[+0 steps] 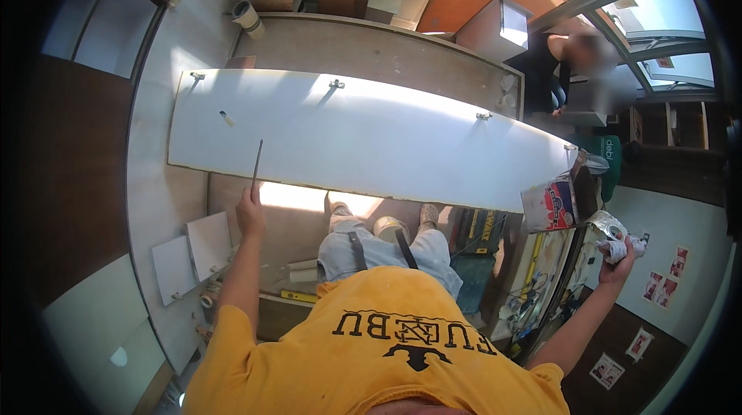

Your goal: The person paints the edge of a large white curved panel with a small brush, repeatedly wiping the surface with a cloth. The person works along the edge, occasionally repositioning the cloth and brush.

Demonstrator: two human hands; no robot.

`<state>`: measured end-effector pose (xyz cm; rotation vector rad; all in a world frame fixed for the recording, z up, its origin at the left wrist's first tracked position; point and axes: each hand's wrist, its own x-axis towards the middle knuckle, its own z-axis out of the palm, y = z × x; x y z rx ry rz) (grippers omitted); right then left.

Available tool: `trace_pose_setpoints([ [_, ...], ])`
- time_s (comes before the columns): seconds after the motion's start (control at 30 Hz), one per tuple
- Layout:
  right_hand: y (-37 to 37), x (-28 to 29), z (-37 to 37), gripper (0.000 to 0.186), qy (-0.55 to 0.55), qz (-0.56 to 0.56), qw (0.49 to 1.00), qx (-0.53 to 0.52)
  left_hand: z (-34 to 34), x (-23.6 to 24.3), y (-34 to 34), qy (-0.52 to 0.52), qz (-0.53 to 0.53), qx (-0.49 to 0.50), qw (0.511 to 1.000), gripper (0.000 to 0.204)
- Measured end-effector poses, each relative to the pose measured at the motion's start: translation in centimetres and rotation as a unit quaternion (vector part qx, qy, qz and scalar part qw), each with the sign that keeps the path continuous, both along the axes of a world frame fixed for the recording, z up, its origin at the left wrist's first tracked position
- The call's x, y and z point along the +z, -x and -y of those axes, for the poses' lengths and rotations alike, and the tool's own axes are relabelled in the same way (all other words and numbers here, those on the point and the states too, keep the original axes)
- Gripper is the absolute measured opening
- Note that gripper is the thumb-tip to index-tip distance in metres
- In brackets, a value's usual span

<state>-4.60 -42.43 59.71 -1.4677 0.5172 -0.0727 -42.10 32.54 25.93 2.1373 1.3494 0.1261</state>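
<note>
A long white cabinet door panel point(371, 144) lies across in front of me, with metal hinges point(336, 84) along its far edge. At its near left edge, my left hand point(250, 212) is closed around a thin dark rod-like tool point(258, 161), whose tip points away over the panel. A small short piece with a dark end point(226, 118) rests on the panel's left part. Out to the right, my right hand point(618, 262) grips a crumpled white cloth or paper point(615, 249). A silvery ring-shaped object point(605, 223) sits right beside that bundle; whether I hold it too is unclear.
An open cardboard box point(550, 206) stands at the panel's right end. Beyond the panel is a framed brown board point(371, 48) with a cup-like container point(246, 15). Two small white panels point(209, 245) lean at left. A co-worker point(553, 67) is at far right.
</note>
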Motion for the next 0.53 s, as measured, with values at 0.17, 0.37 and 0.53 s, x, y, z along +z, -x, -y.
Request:
trace_pose_setpoints([
  [0.17, 1.1, -1.8, -4.1, 0.033, -0.006, -0.025, 1.0, 0.007, -3.0, -0.2, 0.7, -0.002, -0.002, -0.013, 1.0, 0.04],
  [0.37, 0.5, -6.2, -9.9, 0.031, -0.053, -0.063, 0.997, 0.015, -1.9, -1.0, 6.0, 0.027, -0.072, 0.017, 0.997, 0.041],
  [0.53, -3.1, -11.8, -9.0, 0.043, -0.114, -0.079, 0.99, -0.001, -2.0, -0.2, 13.5, 0.062, -0.048, 0.074, 0.994, 0.039],
])
